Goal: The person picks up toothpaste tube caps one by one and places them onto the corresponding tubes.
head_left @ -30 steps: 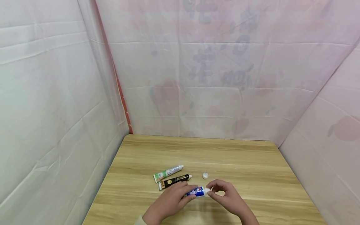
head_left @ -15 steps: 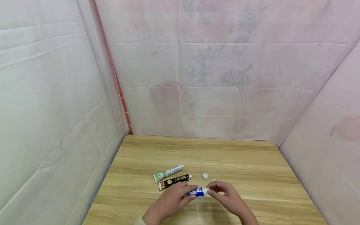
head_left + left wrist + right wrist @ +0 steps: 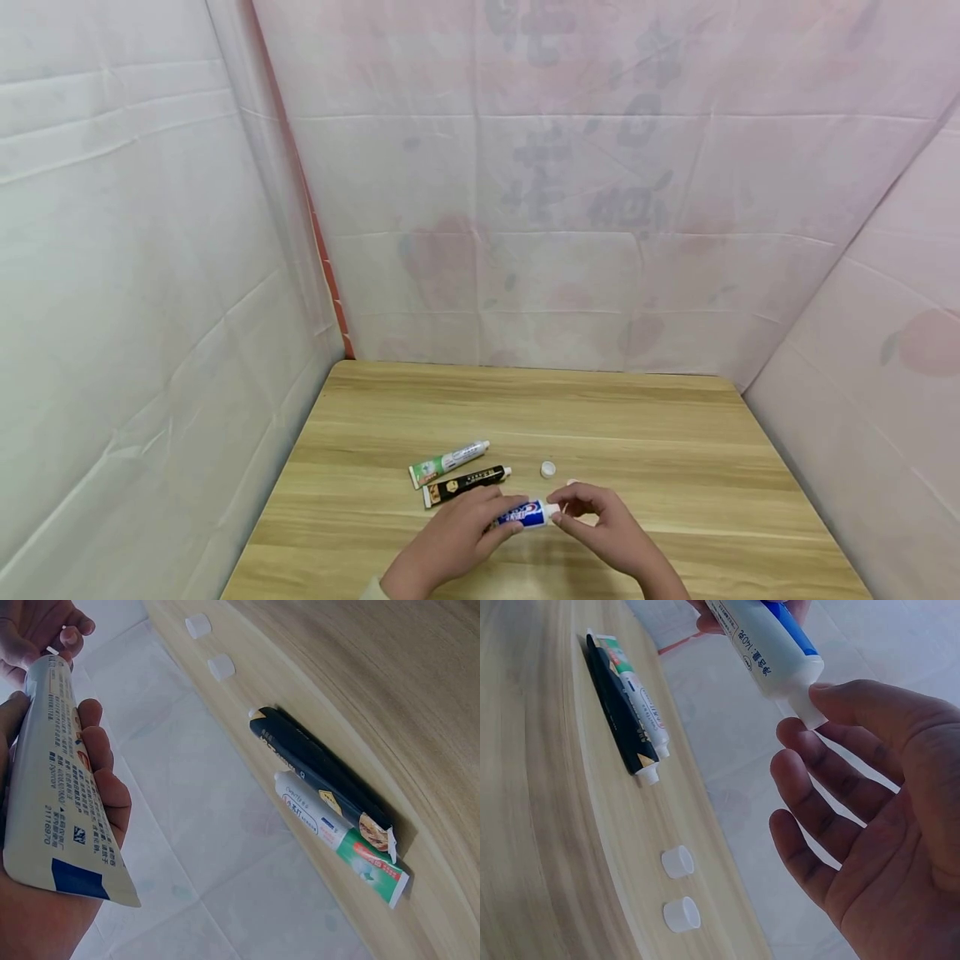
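Note:
My left hand [image 3: 461,529] grips a blue and white toothpaste tube [image 3: 522,513] around its body. In the left wrist view the tube's printed back shows, with its flat crimped end toward the wrist. At the other end, the thumb and index finger of my right hand [image 3: 603,525] pinch the white tip [image 3: 810,712] of the tube, the other fingers loosely bent. Just beyond my left hand lie a black toothpaste tube [image 3: 467,483] and a green and silver toothpaste tube [image 3: 450,463], side by side. Their white nozzles point right in the head view.
Two loose white caps, a nearer cap [image 3: 681,914] and another cap [image 3: 677,862], stand on the wooden table [image 3: 637,433]. My right hand partly hides one of them in the head view. Pale fabric sheets [image 3: 525,275] enclose the table at the back and sides.
My right hand's fingers have shifted slightly at the tube's tip, and the edge of a second loose cap has come into view behind them. The left hand keeps its grip in place.

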Demonstrator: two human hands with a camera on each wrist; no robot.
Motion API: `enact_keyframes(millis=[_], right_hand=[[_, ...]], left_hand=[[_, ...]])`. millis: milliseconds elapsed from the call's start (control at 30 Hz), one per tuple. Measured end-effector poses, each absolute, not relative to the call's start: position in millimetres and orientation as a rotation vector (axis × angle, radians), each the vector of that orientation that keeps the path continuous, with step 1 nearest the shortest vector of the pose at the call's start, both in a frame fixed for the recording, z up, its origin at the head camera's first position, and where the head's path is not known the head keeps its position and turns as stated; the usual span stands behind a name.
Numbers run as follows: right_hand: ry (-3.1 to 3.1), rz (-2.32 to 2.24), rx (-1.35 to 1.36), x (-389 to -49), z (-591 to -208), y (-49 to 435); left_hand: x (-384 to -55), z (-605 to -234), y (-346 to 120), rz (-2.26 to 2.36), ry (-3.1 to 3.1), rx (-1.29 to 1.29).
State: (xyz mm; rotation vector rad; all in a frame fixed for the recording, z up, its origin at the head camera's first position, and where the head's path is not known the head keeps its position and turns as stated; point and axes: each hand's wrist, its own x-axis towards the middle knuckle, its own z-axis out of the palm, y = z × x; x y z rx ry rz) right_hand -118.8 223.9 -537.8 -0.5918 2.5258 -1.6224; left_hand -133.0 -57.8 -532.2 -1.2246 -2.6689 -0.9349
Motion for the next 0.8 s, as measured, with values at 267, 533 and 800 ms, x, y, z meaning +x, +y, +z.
enact_keyframes(millis=[267, 533, 800], right_hand=[[2.508, -1.627, -0.649, -118.8, -539.2, 223.5], [2.467, -1.63, -0.628, -118.7, -538.8, 222.3], [2.434, -1.644, -0.692, -117.9, -537.3, 222.9]], left_hand=[[-131.2, -530.1, -58.7, -0.94, -2.658, -1.229], [-131.0, -528.7, -59.0, -0.948, -2.677, -1.227], [-129.7, -530.7, -58.5, -0.91, -2.678, -1.21]])
